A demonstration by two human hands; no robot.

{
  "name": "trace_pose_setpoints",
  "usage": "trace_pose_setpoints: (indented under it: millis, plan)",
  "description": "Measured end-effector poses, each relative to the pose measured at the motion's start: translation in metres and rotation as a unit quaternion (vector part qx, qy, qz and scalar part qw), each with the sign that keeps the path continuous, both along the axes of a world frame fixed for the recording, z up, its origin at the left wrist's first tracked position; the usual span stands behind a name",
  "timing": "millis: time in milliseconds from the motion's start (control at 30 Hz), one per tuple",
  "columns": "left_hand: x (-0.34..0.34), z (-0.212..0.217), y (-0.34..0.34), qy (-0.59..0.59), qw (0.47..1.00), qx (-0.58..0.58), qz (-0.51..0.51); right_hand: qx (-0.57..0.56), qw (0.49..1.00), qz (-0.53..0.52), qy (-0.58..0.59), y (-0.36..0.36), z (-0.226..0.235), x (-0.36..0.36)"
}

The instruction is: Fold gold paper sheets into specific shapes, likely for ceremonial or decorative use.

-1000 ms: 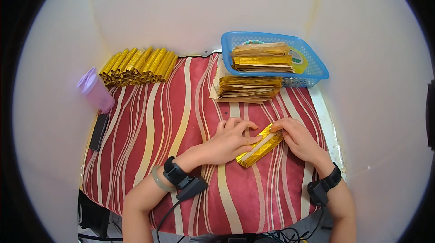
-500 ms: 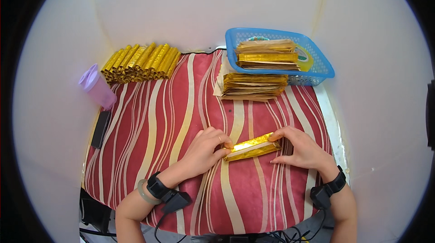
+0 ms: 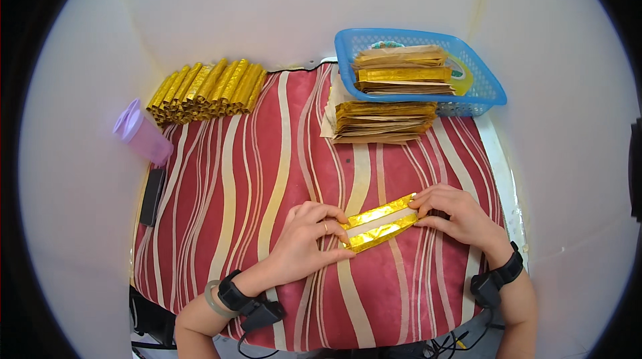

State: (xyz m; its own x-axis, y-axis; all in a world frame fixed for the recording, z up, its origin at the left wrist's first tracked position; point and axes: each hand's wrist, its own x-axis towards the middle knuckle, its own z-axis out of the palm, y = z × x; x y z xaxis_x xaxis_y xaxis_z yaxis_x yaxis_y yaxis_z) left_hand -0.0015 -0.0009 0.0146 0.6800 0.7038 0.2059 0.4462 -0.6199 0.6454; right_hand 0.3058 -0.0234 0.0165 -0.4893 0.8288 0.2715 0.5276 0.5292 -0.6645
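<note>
Both hands have drawn nearer the bench's front edge, turning the gold paper strip [image 3: 378, 222] almost level. Left hand [image 3: 304, 242] pinches its left end in a closed grip; right hand [image 3: 455, 215] pinches the right end. Strip lies on the striped cloth [image 3: 254, 178], toward the bench's front-right.

A home craft table: striped cloth [image 3: 267, 178], rows of folded gold papers [image 3: 204, 88].

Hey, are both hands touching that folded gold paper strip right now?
Touching. The head view shows the left hand pinching one end of the gold paper strip and the right hand gripping the other end, with no gap visible.
</note>
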Motion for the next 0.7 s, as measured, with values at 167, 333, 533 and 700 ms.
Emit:
trace_pose_setpoints:
  millis: [167,333,533,700]
  plan:
    - [0.003,0.0,-0.002,0.002,1.0,0.018,0.018,0.01,0.999,-0.03,0.018,-0.001,-0.001,-0.006]
    - [0.007,-0.003,-0.002,-0.01,0.998,0.033,0.046,0.023,0.997,-0.065,0.03,-0.003,-0.006,-0.011]
    - [0.012,-0.003,0.001,0.002,0.996,0.05,0.07,0.051,0.995,-0.087,0.022,-0.002,-0.007,-0.017]
    - [0.013,-0.003,0.001,0.008,0.996,0.054,0.068,0.061,0.993,-0.099,0.011,-0.002,-0.006,-0.019]
